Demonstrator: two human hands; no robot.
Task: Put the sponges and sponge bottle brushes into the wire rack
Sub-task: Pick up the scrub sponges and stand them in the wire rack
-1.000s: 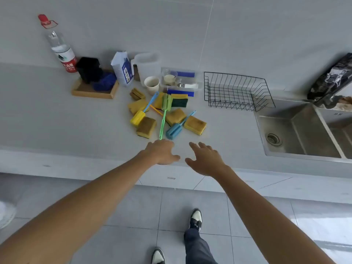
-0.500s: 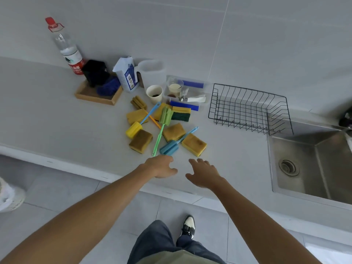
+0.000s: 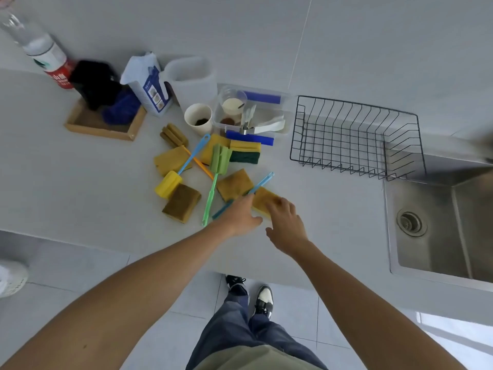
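Several yellow and brown sponges and sponge bottle brushes lie in a pile on the grey counter. A green brush and a yellow-headed brush sit among them. My left hand stretches flat over the head of a blue brush, whose handle pokes out beyond the fingers. My right hand is spread with its fingertips on a yellow sponge beside it. The black wire rack stands empty to the right of the pile.
A steel sink lies right of the rack. Behind the pile are a clear plastic box, a paper cup, a white jug, a carton, a wooden tray and a bottle. The counter's front edge runs below my hands.
Both hands have reached forward from the counter's front edge onto the pile. The left now covers the blue brush's head and the right touches the yellow sponge. The view has moved closer.
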